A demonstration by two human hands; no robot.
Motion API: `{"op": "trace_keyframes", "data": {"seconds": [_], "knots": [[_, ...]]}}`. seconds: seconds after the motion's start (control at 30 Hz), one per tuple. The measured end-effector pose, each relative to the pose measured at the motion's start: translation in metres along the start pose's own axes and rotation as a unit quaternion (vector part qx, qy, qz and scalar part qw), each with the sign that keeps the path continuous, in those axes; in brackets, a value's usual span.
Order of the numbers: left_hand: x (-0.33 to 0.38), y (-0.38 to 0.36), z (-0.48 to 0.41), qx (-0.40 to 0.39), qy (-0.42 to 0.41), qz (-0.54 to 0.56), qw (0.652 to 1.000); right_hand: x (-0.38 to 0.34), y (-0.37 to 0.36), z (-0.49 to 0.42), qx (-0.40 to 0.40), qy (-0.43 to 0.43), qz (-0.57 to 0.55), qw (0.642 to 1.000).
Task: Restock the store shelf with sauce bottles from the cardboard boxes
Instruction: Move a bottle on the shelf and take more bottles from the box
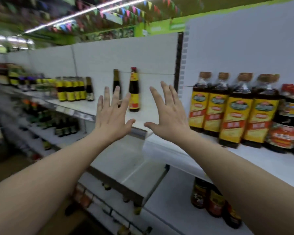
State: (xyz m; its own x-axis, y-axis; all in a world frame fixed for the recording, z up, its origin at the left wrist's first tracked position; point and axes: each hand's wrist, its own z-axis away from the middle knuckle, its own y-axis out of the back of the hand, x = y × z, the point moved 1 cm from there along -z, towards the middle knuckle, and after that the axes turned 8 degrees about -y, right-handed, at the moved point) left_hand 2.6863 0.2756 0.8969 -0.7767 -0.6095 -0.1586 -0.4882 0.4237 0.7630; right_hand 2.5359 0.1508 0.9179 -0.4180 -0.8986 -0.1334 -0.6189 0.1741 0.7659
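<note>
- Head view: the left hand [113, 116] and the right hand [166, 116] are both raised in front of the shelf [143, 109]. The fingers are spread and straight, and they hold nothing.
- Two sauce bottles stand upright on the far part of the shelf. The red-capped bottle [134, 92] shows in the gap between the hands, closer to the left one. The dark bottle [116, 78] is just left of it, partly hidden behind the left fingers.
- The long axis of both bottles is vertical, so I think a grip from the side around the body fits best. The left hand is the nearer one.
- The shelf around these two bottles is mostly bare. A row of large bottles [234, 112] stands to the right and yellow-labelled bottles [70, 89] to the left.
- No cardboard box is in view, so I cannot tell in which direction the new stock lies.
</note>
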Motion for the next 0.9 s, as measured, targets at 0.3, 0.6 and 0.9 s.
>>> {"op": "trace_keyframes", "data": {"seconds": [0.3,0.6,0.9], "knots": [[-0.099,-0.063,0.142,-0.155,0.161,-0.026,0.974,-0.113,-0.143,0.042,-0.171,0.118,-0.089,0.974],[-0.080,-0.172,0.303,-0.346,0.256,0.068,0.900,-0.123,-0.299,0.172,-0.409,0.112,-0.110,0.899],[0.004,-0.301,0.455,-0.480,0.263,0.209,0.810,-0.053,-0.431,0.359,-0.576,-0.041,-0.093,0.811]]}}
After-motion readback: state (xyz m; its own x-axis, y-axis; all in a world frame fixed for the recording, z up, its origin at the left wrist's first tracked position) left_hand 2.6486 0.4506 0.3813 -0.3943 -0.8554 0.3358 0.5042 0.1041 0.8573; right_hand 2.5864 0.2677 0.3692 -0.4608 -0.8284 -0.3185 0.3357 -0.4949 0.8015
